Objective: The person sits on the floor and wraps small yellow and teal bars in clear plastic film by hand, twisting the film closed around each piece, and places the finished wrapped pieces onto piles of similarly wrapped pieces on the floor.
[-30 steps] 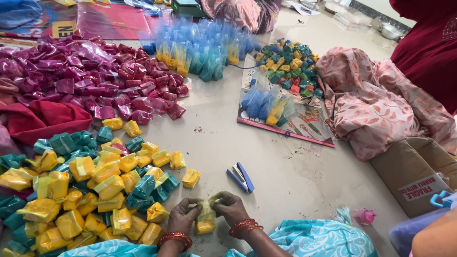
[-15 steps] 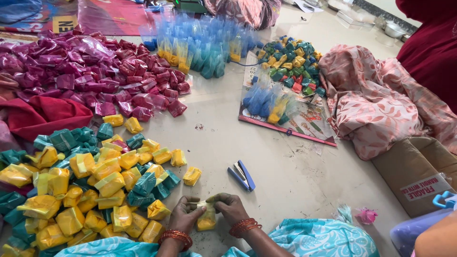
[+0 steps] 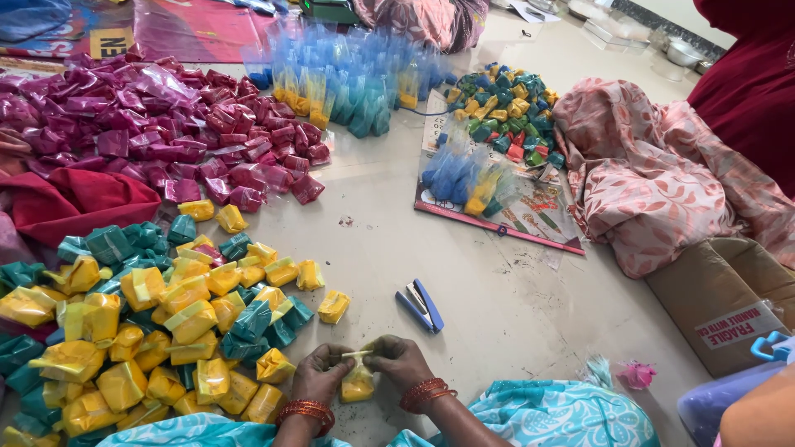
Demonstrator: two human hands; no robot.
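My left hand (image 3: 320, 373) and my right hand (image 3: 397, 358) meet at the bottom of the head view, both pinching the top of a small yellow plastic packet (image 3: 358, 382) held just above the floor. Red bangles circle both wrists. A blue stapler (image 3: 420, 305) lies on the floor a little beyond my right hand. To the left of my hands spreads a heap of yellow and green filled packets (image 3: 157, 314), with one loose yellow packet (image 3: 334, 306) nearest to my left hand.
A pile of magenta packets (image 3: 157, 132) lies at the far left. Clear blue bags (image 3: 348, 83) stand at the back. A tray (image 3: 530, 232) holds more bags and small coloured packets. Pink patterned cloth (image 3: 654, 182) and a brown cardboard box (image 3: 720, 298) are at right.
My hands have shifted slightly right and closer together on the yellow packet, folding its top. Nothing else has moved.
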